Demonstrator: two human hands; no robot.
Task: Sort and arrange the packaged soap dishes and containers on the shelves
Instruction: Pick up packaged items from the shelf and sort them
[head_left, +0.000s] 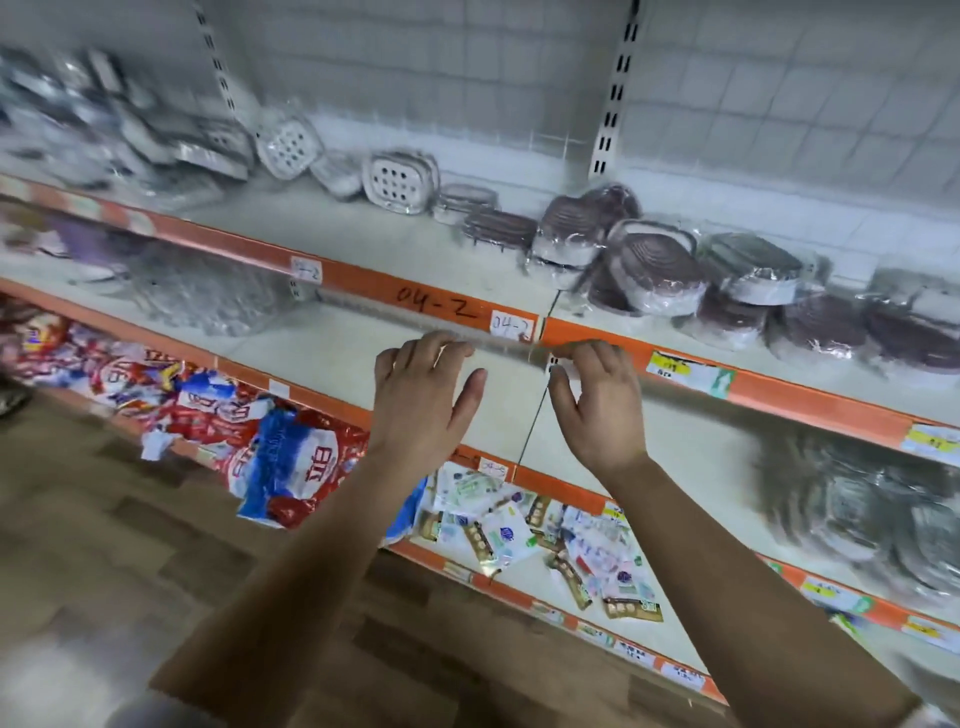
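Left grip (426, 395): fingers curled onto a clear strip (498, 344), thumb spread wide. We cannot tell whether it truly holds the strip.
Right grip (597, 400): thumb and forefinger pinched on the strip, just beside the left grip.
Strip: thin see-through plastic lying along the orange edge (447, 306) of the shelf (405, 249). It is blurred, so we cannot make out its ends.
Brown dishes (654, 270): on the shelf, beyond and above the right grip. They are oval with ribbed tops and pale bases, wrapped in crinkly film, heaped and tilted.
White dishes (400, 182): beyond the left grip, further back. They are rounded squares with holed tops, leaning on one another.
Step in hand: we judge the strip is being seated on the edge before the dishes are sorted.
How to do it well: we would keep both grips level and press along the edge from one end. Then we would lift each dish by its rigid rim — the film looks slick and may slide.
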